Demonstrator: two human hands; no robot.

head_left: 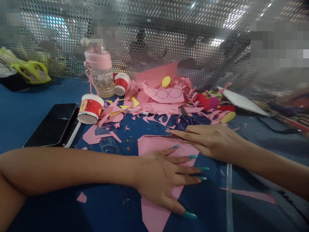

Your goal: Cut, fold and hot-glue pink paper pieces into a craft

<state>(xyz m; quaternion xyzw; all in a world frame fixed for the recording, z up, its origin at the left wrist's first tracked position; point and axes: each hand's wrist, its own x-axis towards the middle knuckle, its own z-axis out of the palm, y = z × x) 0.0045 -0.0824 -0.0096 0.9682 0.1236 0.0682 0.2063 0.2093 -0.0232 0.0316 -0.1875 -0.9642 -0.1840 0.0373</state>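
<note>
My left hand (pixel 164 175) lies flat with fingers spread on a sheet of pink paper (pixel 154 212), pressing it on the blue table. My right hand (pixel 212 140) is at the sheet's far edge, its fingers stretched out to the left. A thin dark strip (pixel 156 136) runs along that edge and reaches under these fingers; its kind I cannot make out. The right thumb is hidden. Beyond the hands is a heap of pink paper scraps (pixel 154 108), among them a piece with drawn ovals (pixel 163 94).
At the left lie a black phone (pixel 51 124) and a red-and-white paper cup (pixel 90 109). Behind stand a pink-lidded bottle (pixel 100 75) and a second cup (pixel 121 83). A perforated metal screen (pixel 154 38) rises at the back. A clear strip (pixel 229 196) lies at the right.
</note>
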